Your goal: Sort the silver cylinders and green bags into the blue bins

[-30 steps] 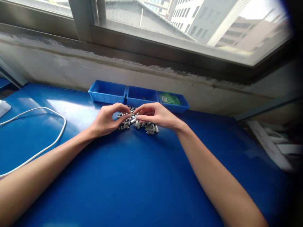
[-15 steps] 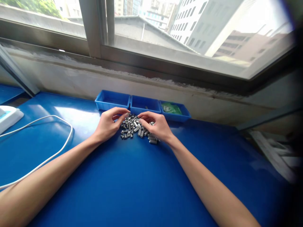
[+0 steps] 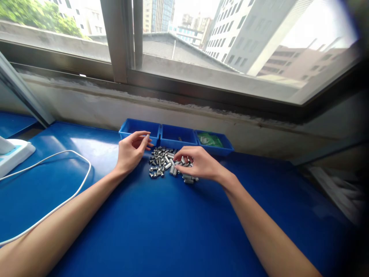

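My left hand (image 3: 132, 151) is raised in front of the left blue bin (image 3: 138, 125). Its thumb and index finger meet in a pinch, and whatever lies between them is too small to make out. Over the right part of a metal pile, my right hand (image 3: 198, 163) reaches down with bent fingers. Its thumb and index tips are apart, among silver hex standoffs (image 3: 173, 170); no firm grip on one shows. Small dark screws (image 3: 157, 171) form the pile's left part. The right palm and fingers hide some of the standoffs.
Joined to the left bin are a middle blue bin (image 3: 178, 134) with a small piece inside and a right bin holding a green packet (image 3: 210, 139). A white cable (image 3: 83, 184) loops beside my left forearm, near a white power strip (image 3: 17, 154). The window wall stands behind.
My left hand has moved off the pile toward the left bin, its fingertips drawn together. My right hand has lowered toward the standoffs. The view has tilted up slightly.
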The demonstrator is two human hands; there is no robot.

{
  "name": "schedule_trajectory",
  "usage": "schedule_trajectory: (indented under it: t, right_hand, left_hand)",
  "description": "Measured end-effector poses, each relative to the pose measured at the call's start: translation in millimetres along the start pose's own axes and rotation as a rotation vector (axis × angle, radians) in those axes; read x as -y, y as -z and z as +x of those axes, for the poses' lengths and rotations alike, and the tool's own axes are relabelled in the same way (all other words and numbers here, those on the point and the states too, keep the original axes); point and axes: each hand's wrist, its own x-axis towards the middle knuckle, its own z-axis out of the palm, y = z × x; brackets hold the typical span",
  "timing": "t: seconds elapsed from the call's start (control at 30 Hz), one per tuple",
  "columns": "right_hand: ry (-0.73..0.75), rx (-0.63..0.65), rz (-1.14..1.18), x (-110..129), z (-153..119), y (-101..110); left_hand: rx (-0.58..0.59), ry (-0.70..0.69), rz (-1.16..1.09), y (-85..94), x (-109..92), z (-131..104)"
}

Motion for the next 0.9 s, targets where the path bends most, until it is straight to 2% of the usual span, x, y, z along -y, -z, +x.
schedule_trajectory:
  t: [0.07,0.17,0.27,0.37,0.47,0.57,0.67,0.77,0.9]
  right_hand:
    - [0.000,0.104,-0.036,6,-2,3]
    - [0.000,0.156,-0.120,14,-1,2]
    - [0.017,0.144,-0.147,17,0,-2]
    - [0.031,0.099,-0.134,16,1,-2]
    - [0.030,0.085,-0.131,14,2,0]
    - [0.025,0.088,-0.115,13,2,1]
    - [0.026,0.087,-0.094,13,2,0]
    - [0.027,0.081,-0.078,12,2,-2]
    - [-0.017,0.023,0.010,13,4,-6]
  left_hand:
    - [0.082,-0.049,0.068,-1.7,-1,-3]
    - [0.140,-0.187,0.271,-0.2,-3,-6]
    - [0.137,-0.350,0.551,8.7,-7,-8]
    - [0.276,-0.401,0.800,21.8,-13,-9]
    - [0.392,-0.400,0.936,32.7,-17,-10]
    - [0.477,-0.376,0.932,38.7,-13,-8]
    - [0.510,-0.386,0.877,40.3,-6,-7]
    - [0.506,-0.409,0.797,37.8,-3,-6]
    - [0.449,-0.408,0.585,28.6,-7,-10]
